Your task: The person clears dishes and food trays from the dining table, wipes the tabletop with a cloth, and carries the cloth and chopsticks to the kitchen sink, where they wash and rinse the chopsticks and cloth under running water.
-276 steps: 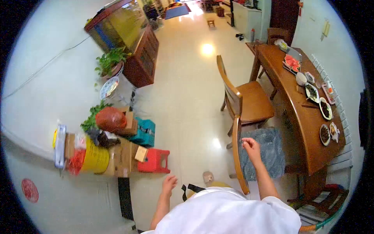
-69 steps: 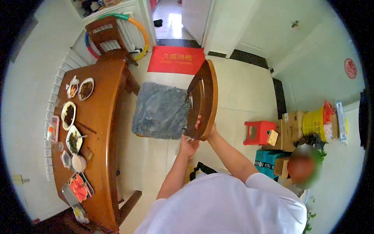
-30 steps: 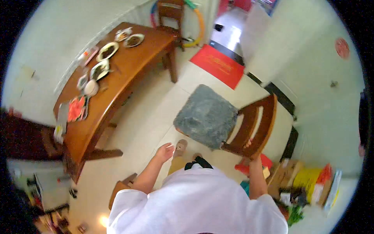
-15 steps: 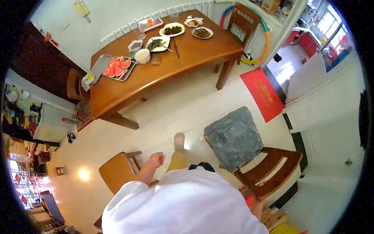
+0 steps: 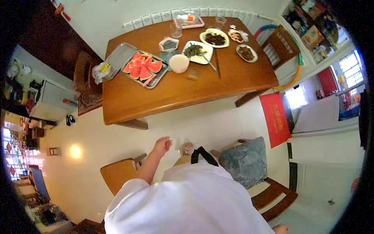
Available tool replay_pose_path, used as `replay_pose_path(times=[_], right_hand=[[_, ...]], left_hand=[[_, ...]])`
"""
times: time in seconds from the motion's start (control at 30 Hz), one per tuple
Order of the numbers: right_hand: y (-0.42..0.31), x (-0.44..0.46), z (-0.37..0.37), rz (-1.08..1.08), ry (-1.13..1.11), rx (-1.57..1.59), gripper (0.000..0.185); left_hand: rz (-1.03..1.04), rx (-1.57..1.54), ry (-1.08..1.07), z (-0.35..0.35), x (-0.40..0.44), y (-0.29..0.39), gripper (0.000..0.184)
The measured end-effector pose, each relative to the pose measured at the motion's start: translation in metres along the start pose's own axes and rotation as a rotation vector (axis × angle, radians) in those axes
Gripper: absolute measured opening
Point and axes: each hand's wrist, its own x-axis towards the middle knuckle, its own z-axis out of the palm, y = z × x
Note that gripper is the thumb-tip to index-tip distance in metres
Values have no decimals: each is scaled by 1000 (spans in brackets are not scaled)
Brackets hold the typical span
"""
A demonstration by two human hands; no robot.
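My left hand [image 5: 163, 146] hangs over the tiled floor in front of the table, between the two chairs. Its fingers are loosely curled and no object shows in them. Only a bit of my right hand [image 5: 280, 229] appears at the bottom edge, beyond the chair with the grey cushion [image 5: 245, 163]; its fingers are hidden. Ahead is the wooden table [image 5: 167, 99]. On it are a tray of watermelon slices [image 5: 143, 68], a pinkish-white bowl [image 5: 179, 63], a square plate of greens [image 5: 198, 52] and a plate of dark food [image 5: 215, 38].
A wooden chair [image 5: 119, 173] stands to my left. By the doorway on the right lies a red mat [image 5: 274, 119]. Another chair [image 5: 280, 45] with a coloured hoop [image 5: 300, 60] is at the table's far right. A black strap [image 5: 204, 156] hangs before my body.
The table is closer and larger in view. The cushioned chair has shifted down and back beside me. My left hand has swung slightly forward; my right has dropped toward the frame's edge.
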Motion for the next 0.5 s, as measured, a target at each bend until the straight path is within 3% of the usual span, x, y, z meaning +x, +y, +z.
replay_pose_path(times=[0.1, 0.17, 0.2, 0.27, 0.3, 0.37, 0.4, 0.43, 0.5], right_hand=[[-68, 4, 60, -288, -87, 86, 34], [-130, -17, 119, -442, -310, 250, 34], [-184, -63, 146, -419, -176, 340, 31], [-275, -144, 175, -406, -713, 826, 28], [-312, -172, 191, -437, -788, 660, 28], [-393, -254, 189, -418, -1145, 624, 27], [-425, -287, 191, -578, -1273, 592, 26], [-449, -317, 196, -655, -1441, 711, 23], [-488, -363, 216, -781, -1604, 602, 18]], left_hand=[[19, -16, 22, 22, 16, 49, 13], [79, -121, 55, 51, 25, 79, 11], [109, -172, 34, 62, 33, 94, 9], [223, -297, 2, 83, 52, 122, 11], [229, -307, 14, 84, 72, 133, 11], [170, -489, -94, 80, 120, 149, 13], [182, -499, -83, 85, 126, 164, 13], [178, -613, 27, 92, 129, 182, 14], [178, -729, 137, 95, 140, 203, 15]])
